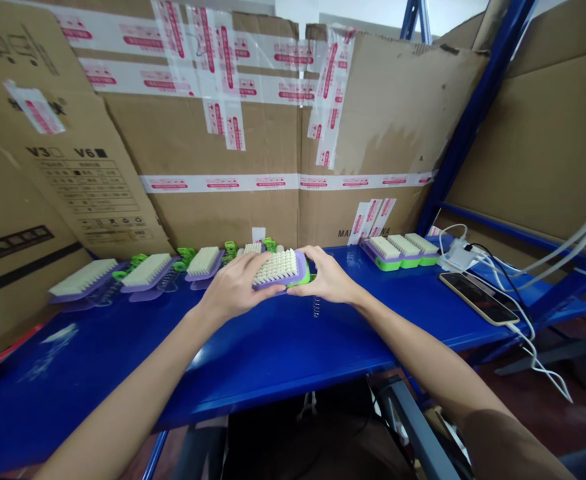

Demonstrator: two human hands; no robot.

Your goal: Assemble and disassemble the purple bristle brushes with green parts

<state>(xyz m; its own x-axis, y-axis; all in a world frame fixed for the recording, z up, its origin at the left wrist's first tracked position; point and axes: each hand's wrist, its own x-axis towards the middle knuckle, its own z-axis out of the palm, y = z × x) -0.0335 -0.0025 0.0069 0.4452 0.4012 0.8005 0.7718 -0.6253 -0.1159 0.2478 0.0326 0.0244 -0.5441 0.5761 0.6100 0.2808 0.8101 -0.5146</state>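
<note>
A scrub brush with cream bristles, a purple rim and a bright green part is held between my two hands over the blue table. My left hand closes around its left end, the thumb along the near side. On the other end, my right hand grips the green part with thumb and fingers. Below my right hand a small metal spring shows against the table. Behind my hands is another bristled piece, partly hidden, with a green part beside it.
Purple brush pieces with bristles up line the table's back left, green parts and springs among them. Several finished-looking brushes stand at back right. A phone, charger and white cables lie right. Taped cardboard rises behind.
</note>
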